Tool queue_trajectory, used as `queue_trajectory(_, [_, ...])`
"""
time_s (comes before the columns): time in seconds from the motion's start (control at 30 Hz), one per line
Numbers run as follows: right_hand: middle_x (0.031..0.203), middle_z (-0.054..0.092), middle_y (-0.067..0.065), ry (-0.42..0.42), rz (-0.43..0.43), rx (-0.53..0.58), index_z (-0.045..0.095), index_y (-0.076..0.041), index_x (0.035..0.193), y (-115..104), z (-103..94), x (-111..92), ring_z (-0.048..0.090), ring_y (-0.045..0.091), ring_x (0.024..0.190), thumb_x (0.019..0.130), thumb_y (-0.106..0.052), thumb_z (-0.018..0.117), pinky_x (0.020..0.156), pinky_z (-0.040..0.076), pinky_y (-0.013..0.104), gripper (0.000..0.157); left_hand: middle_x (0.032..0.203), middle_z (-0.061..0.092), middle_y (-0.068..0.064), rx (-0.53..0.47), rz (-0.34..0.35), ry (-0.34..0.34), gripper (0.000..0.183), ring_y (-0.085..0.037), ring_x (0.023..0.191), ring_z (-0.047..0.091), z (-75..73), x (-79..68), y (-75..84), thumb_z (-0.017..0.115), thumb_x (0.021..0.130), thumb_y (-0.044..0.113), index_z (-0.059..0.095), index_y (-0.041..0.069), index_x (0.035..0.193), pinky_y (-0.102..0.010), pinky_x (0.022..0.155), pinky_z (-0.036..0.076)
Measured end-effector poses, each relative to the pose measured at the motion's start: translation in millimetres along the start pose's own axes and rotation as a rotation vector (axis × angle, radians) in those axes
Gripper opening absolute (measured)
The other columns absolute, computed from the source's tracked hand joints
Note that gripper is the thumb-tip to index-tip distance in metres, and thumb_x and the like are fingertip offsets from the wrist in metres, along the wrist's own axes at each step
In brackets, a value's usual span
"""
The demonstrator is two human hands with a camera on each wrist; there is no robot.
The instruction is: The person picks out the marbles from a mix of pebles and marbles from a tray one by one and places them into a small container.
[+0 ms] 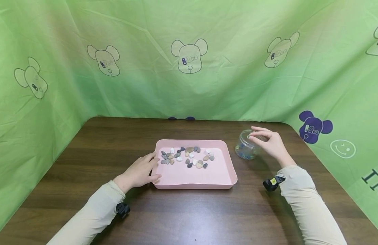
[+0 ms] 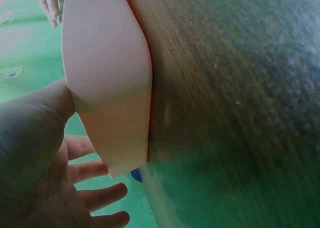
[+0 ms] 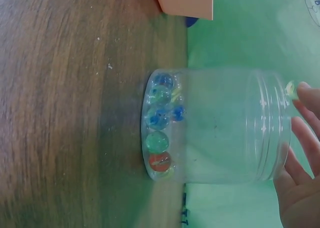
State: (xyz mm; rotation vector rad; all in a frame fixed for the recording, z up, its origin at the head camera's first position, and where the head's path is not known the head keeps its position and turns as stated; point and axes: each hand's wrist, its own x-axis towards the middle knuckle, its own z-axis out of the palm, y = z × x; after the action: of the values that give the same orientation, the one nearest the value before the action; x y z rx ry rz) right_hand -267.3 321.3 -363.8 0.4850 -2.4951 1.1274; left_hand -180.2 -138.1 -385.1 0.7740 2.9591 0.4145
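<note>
My right hand [image 1: 269, 144] is at the mouth of a clear jar [image 3: 215, 128], pinching a small yellowish glass marble [image 3: 291, 89] between thumb and fingertips. Several glass marbles [image 3: 157, 142], blue, green and one red, lie on the bottom of the jar. To the left stands a pink tray [image 1: 195, 178] with several grey, white, tan and dark pebbles [image 1: 199, 165] scattered over its far half. Fingers spread, my left hand [image 1: 139, 171] rests on the tray's left rim. In the left wrist view its thumb lies at the rim and the other fingers extend beyond it.
Both tray and jar stand on a dark brown wooden table [image 1: 189, 211], the jar just right of the tray. A green curtain [image 1: 140, 88] with bear drawings hangs behind the table and along its sides.
</note>
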Motion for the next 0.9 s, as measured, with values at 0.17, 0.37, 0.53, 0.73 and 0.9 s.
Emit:
queue_trajectory(0.17, [0.122,0.060,0.025,-0.003,0.003,-0.042,0.072,-0.001,0.093,1.5,-0.5,-2.0,0.042,-0.024,0.106,0.081,-0.014,0.072,0.090,0.028,-0.004,0.018,0.144,0.037,-0.027,0.000,0.004,0.001,0.058,-0.039,0.131,0.040,0.5,-0.1,0.1,0.062,0.086,0.032,0.050,-0.005,0.128,-0.060,0.103,0.034])
queue_trajectory(0.37, [0.121,0.061,0.023,-0.004,0.006,-0.095,0.072,-0.003,0.092,6.7,0.0,-3.3,0.041,-0.022,0.107,0.081,-0.018,0.072,0.090,0.026,-0.003,0.018,0.143,0.037,-0.028,0.007,0.013,0.010,0.058,-0.039,0.130,0.041,1.6,-0.3,-0.4,0.062,0.085,0.032,0.051,-0.005,0.128,-0.060,0.102,0.036])
queue_trajectory(0.53, [0.121,0.061,0.023,-0.018,0.016,-0.116,0.073,-0.002,0.091,7.9,0.0,-3.6,0.045,-0.014,0.111,0.082,-0.019,0.072,0.089,0.026,-0.003,0.020,0.143,0.038,-0.027,0.011,0.016,0.014,0.058,-0.040,0.130,0.042,2.2,-0.2,-1.3,0.062,0.085,0.032,0.050,-0.005,0.128,-0.060,0.102,0.036])
queue_trajectory(0.73, [0.122,0.062,0.020,-0.050,0.045,-0.151,0.073,-0.001,0.091,4.9,0.5,-4.9,0.052,0.016,0.120,0.083,-0.020,0.070,0.087,0.026,-0.003,0.021,0.144,0.037,-0.027,0.007,0.014,0.013,0.058,-0.039,0.130,0.041,2.1,-0.5,-1.1,0.062,0.085,0.032,0.050,-0.005,0.128,-0.060,0.102,0.036])
queue_trajectory(0.9, [0.123,0.061,0.021,-0.056,0.052,-0.148,0.073,0.000,0.091,5.4,0.8,-5.8,0.052,0.025,0.121,0.084,-0.021,0.069,0.087,0.026,-0.003,0.022,0.144,0.037,-0.027,0.001,0.012,0.011,0.058,-0.040,0.130,0.041,1.5,-0.7,-0.5,0.062,0.085,0.032,0.050,-0.005,0.128,-0.060,0.102,0.035])
